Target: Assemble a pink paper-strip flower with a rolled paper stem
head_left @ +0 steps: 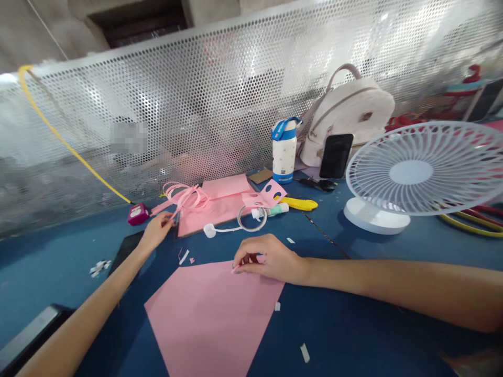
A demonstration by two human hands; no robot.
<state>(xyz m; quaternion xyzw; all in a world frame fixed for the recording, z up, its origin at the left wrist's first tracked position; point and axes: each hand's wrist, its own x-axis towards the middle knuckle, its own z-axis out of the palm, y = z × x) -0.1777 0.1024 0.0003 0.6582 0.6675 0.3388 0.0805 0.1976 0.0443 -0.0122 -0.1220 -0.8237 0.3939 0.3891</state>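
Note:
My right hand point(271, 259) is over the top edge of a large pink paper sheet point(208, 314), its thumb and fingers pinched on a small pink paper strip point(237, 269). My left hand point(157, 230) reaches out at the left, fingers drawn together beside the pink board point(192, 222) and below a loose bundle of pink paper strips point(188, 199). What its fingertips hold, if anything, cannot be made out. Small white scraps point(305, 353) lie around the sheet.
Behind the hands lie a tape roll point(264, 222), a glue tube point(277, 210) and a yellow cutter point(298, 203). Farther back stand a bottle point(283, 157), a phone point(336, 156) and a backpack point(353, 112). A white fan point(377, 217) stands right; a purple tape measure point(137, 214) sits left.

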